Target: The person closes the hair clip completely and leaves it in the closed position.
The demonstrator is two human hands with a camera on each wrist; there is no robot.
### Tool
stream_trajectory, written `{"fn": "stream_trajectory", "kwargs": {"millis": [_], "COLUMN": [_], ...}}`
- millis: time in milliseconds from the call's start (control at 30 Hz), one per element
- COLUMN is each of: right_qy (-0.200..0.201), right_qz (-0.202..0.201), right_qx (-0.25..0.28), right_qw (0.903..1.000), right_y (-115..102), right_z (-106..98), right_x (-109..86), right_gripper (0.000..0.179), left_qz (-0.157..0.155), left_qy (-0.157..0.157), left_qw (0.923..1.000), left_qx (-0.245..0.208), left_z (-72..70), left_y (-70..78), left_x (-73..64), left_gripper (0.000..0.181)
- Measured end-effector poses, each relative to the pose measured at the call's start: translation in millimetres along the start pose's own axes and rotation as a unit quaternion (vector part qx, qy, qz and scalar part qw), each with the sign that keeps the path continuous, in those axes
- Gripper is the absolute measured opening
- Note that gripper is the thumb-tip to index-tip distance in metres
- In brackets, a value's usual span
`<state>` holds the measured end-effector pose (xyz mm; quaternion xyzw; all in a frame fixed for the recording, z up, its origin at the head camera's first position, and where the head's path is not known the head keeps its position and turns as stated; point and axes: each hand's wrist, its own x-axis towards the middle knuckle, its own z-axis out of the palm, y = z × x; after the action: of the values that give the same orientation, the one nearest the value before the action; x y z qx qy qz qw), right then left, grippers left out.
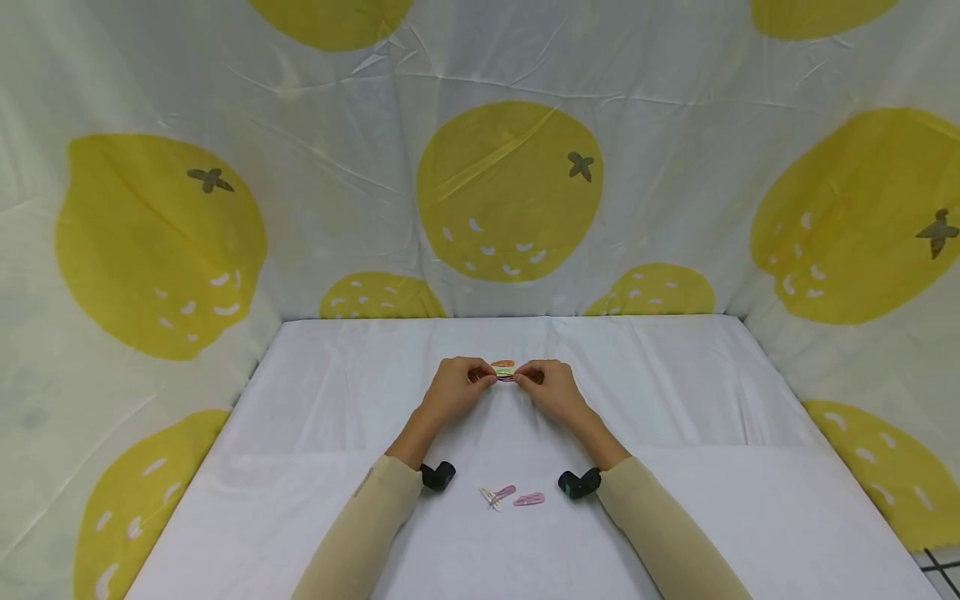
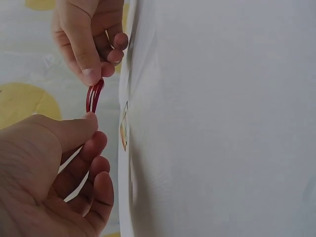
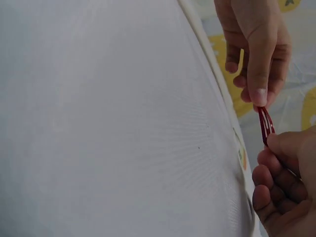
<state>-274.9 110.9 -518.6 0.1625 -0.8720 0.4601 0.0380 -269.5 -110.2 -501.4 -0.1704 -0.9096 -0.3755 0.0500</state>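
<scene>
From where I stand, a pale cloth printed with yellow lemons [image 1: 161, 246] rises at the far left. Next comes a beige sleeve [image 1: 360, 533], with a small black device [image 1: 438, 476] at its wrist, and then the left hand [image 1: 456, 392]. Its thumb and forefinger are drawn together on one end of a red hair clip [image 2: 94, 97], with barely a gap beyond the clip's own thickness; the other fingers curl loosely and stand a little apart from it.

The clip is held between the two hands, over the far part of the white table [image 1: 637, 400]. Its long axis runs from hand to hand, roughly left to right across the person's front, and its slim bars show in the middle. Fingertips cover both ends, so I can't tell which way the narrow end points. Just past it lie an orange clip [image 1: 503, 363] and some yellow-green clips [image 1: 506, 371]. Much nearer the person, a few pink and pale clips [image 1: 495, 496] lie crossed, with a pink clip [image 1: 529, 499] just to their right.

The right hand [image 1: 553, 392] pinches the clip's other end between thumb and forefinger, remaining fingers bent. Another black device [image 1: 579, 484] and sleeve follow.
</scene>
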Motion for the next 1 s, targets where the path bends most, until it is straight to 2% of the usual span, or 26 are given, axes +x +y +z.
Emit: {"fn": "stream_trajectory", "kwargs": {"millis": [233, 433, 700, 1000], "right_qy": [-0.008, -0.006, 0.001, 0.000], "right_qz": [0.001, 0.006, 0.019, 0.025], "right_qx": [-0.009, -0.024, -0.046, -0.051], "right_qw": [0.9999, 0.9997, 0.9988, 0.9984], "right_y": [9.6, 9.1, 7.0, 3.6], "right_z": [8.3, 10.6, 11.6, 12.3], "right_x": [5.6, 8.9, 11.4, 12.7], "right_gripper": [0.010, 0.008, 0.006, 0.005], "left_qz": [-0.010, -0.012, -0.016, -0.046], "left_qy": [-0.001, -0.001, -0.009, -0.015], "left_qw": [0.9999, 0.9998, 0.9992, 0.9982], "left_qx": [0.012, 0.017, 0.035, 0.035], "left_z": [2.1, 4.7, 9.8, 10.4], "left_y": [-7.9, -14.0, -15.6, -12.6], "left_x": [3.9, 7.8, 13.5, 17.4], "left_gripper": [0.006, 0.004, 0.006, 0.006]}}
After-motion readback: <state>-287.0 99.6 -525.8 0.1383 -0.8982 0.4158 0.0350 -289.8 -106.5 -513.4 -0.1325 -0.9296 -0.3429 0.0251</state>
